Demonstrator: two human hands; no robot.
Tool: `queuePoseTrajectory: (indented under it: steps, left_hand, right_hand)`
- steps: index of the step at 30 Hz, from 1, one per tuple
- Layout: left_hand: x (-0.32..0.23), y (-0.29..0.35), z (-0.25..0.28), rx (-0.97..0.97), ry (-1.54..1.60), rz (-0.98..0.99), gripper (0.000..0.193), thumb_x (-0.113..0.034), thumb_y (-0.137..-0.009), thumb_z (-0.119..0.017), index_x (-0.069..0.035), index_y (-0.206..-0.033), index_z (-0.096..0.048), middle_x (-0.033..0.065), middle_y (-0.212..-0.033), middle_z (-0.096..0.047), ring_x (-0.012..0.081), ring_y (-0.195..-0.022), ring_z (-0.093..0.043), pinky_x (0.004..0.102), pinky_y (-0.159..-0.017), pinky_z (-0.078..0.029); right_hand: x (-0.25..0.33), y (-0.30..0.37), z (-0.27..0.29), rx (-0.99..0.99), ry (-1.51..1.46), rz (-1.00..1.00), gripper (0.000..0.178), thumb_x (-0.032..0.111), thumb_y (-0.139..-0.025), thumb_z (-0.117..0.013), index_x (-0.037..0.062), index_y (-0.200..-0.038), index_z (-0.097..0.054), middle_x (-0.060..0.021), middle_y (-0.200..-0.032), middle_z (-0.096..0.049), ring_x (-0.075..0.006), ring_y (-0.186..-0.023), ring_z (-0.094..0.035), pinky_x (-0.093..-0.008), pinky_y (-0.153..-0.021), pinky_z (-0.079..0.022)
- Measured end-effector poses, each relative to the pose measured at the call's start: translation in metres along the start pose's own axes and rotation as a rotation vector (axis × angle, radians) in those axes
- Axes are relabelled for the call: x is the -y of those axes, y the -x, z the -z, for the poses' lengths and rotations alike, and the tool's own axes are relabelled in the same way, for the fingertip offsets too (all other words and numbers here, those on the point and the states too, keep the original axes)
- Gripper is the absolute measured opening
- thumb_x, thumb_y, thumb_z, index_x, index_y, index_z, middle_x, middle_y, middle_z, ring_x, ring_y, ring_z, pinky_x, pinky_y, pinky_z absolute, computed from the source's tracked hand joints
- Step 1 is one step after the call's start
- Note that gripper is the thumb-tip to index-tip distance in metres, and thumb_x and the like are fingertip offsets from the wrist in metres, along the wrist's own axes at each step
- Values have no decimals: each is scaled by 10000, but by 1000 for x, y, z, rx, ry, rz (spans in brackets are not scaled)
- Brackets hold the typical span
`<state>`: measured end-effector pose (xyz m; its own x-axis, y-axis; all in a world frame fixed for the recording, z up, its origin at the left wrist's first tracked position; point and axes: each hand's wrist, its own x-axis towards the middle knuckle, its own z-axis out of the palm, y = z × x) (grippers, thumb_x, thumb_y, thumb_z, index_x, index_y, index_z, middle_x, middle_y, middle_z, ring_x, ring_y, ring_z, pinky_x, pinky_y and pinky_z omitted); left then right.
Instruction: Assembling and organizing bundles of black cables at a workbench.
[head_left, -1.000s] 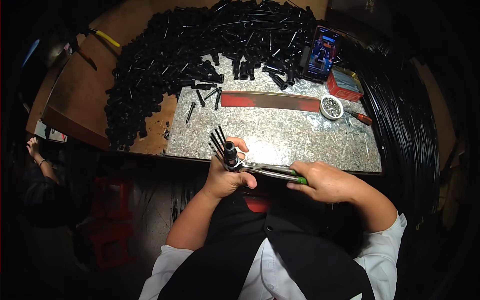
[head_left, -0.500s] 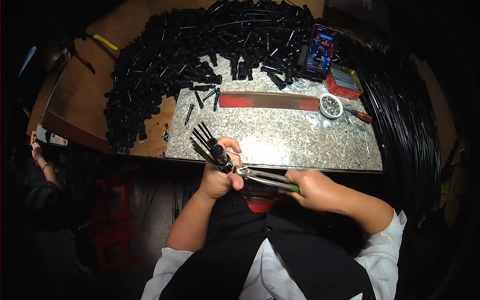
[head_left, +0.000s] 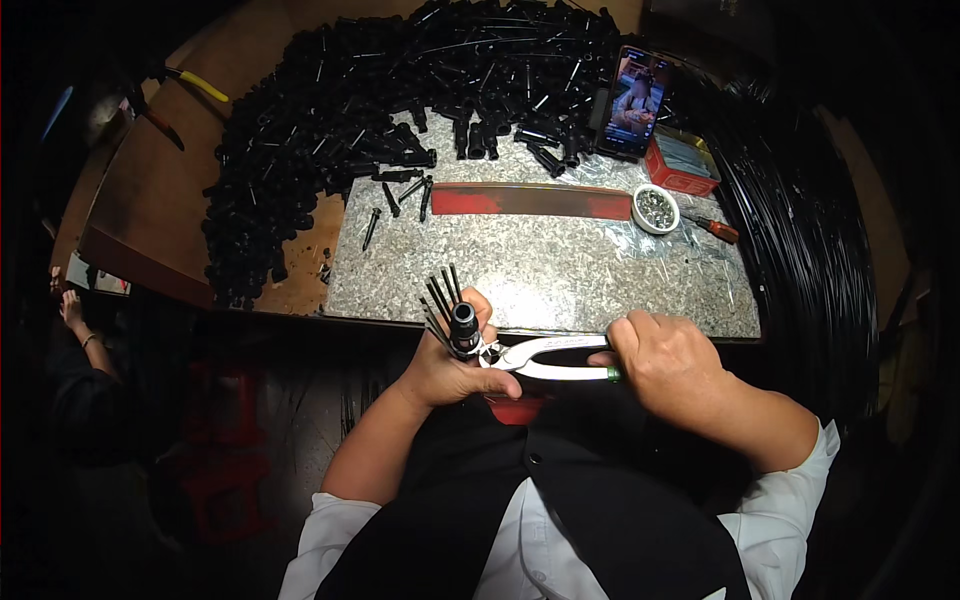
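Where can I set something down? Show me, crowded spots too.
Most room: the board between the red strip and left hand, left of the plastic film. Crowded: the far side, by the black pile, and far right, with bowl, box and phone.

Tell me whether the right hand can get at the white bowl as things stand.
Probably not to grasp it: the right hand is wrapped around the pliers. The way itself looks free, with nothing tall standing between hand and white bowl.

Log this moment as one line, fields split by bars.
left hand: holds black tubular part, thin black rods | right hand: grips green-handled pliers, jaws beside part | nearby: phone, white bowl
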<state>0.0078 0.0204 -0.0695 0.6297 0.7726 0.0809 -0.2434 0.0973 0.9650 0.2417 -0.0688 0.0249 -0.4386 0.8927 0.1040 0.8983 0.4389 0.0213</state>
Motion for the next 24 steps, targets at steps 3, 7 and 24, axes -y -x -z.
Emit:
queuePoseTrajectory:
  steps: [3,7,24]
  left_hand:
    - [3,3,1,84,-87,-58,678,-155,-556,-919,-154,-829,-299,-73,-698,-291,34,-599,-273,184,-543,-268]
    - [2,7,0,89,-80,8,643,-106,-594,-895,-154,-826,-298,-72,-694,-300,37,-593,-272,198,-532,-257]
    - [-11,1,12,0,188,-183,599,-579,-675,-695,-70,-868,-445,-25,-605,-407,67,-504,-382,218,-473,-324]
  right_hand:
    - [2,0,0,43,22,2,296,276,-883,-575,31,-750,-478,-119,-643,-517,-267,-525,-578,-365,-474,-472]
    - [1,2,-11,50,-112,-19,295,264,-890,-567,25,-745,-471,-149,-651,-553,-309,-538,-589,-386,-476,-476]
    - [-18,7,-13,-374,-212,-59,357,74,-668,-766,43,-803,-438,-124,-730,-540,-289,-646,-571,-346,-543,-422]
